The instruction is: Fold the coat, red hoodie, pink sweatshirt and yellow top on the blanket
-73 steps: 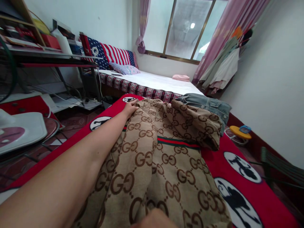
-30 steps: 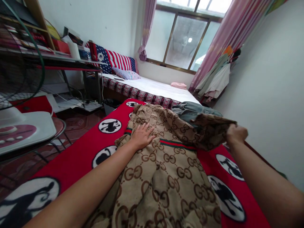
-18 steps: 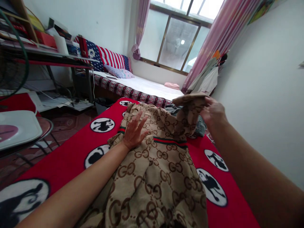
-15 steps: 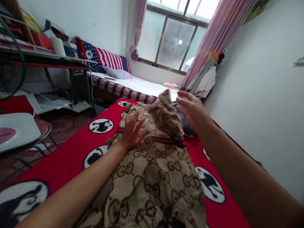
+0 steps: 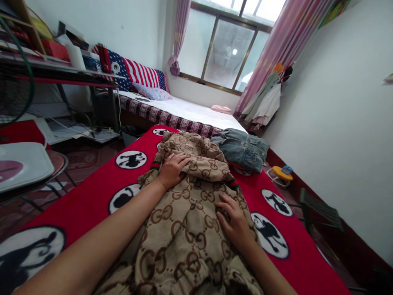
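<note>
A tan dress (image 5: pixel 187 209) with a brown double-G print lies lengthwise on the red blanket, a green-and-red striped band at its waist. One sleeve (image 5: pixel 208 166) is folded across its upper part. My left hand (image 5: pixel 172 170) rests on the left of the waist, palm down, fingers stretched over the edge of the folded sleeve. Lower down on the right, my right hand (image 5: pixel 233 217) lies on the skirt with its fingers apart. Neither hand grips the cloth. The dress's near end runs out of the picture.
The red blanket (image 5: pixel 89 200) carries round monkey patches. Folded denim clothing (image 5: pixel 242 149) sits at its far right corner. Beyond stands a bed (image 5: pixel 196 108). A white-seated chair (image 5: pixel 24 166) and a cluttered desk are on the left; a yellow stool (image 5: pixel 282 174) and a dark folding stool (image 5: pixel 321 209) on the right.
The lifted sleeve has come down across the upper dress. My right hand has moved from the air down onto the skirt. My left hand stays near the waist, its fingers closer together.
</note>
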Demonstrator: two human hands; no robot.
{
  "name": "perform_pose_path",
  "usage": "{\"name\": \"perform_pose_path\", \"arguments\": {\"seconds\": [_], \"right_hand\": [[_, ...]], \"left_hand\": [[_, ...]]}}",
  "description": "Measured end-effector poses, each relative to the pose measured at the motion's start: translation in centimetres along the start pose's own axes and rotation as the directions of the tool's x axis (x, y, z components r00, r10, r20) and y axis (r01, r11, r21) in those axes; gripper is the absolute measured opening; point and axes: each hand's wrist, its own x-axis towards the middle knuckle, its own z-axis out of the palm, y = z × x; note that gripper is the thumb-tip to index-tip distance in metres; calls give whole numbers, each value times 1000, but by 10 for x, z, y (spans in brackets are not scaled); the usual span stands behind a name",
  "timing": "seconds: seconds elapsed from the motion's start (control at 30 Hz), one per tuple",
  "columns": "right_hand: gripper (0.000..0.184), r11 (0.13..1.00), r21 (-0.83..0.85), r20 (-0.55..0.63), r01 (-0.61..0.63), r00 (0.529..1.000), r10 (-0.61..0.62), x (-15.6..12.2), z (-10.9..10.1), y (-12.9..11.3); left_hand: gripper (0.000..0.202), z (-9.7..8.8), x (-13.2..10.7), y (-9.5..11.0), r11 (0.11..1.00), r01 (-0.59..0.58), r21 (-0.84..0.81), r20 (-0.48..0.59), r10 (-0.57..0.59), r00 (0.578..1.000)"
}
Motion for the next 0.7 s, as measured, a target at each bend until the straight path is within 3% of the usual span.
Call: {"name": "perform_pose_path", "arguments": {"seconds": [0.3, 0.4, 0.57, 0.7], "right_hand": [[22, 999, -24, -55, 46, 997, -47, 0, 3, 1], [33, 1000, -18, -106, -7, 994, 5, 5, 0, -9], [74, 997, 8, -41, -71, 997, 72, 59, 0, -42], [89, 977, -204, 127, -54, 989, 81, 117, 16, -63]], "left_hand": [[47, 1, 1, -4, 998, -13, -56, 13, 14, 1000], [45, 3, 2, -5, 996, -42, -75, 4, 42, 999], [44, 2, 1, -3, 985, -152, -82, -36, 149, 988], [48, 0, -2, -1, 988, -143, -53, -73, 139, 988]]}}
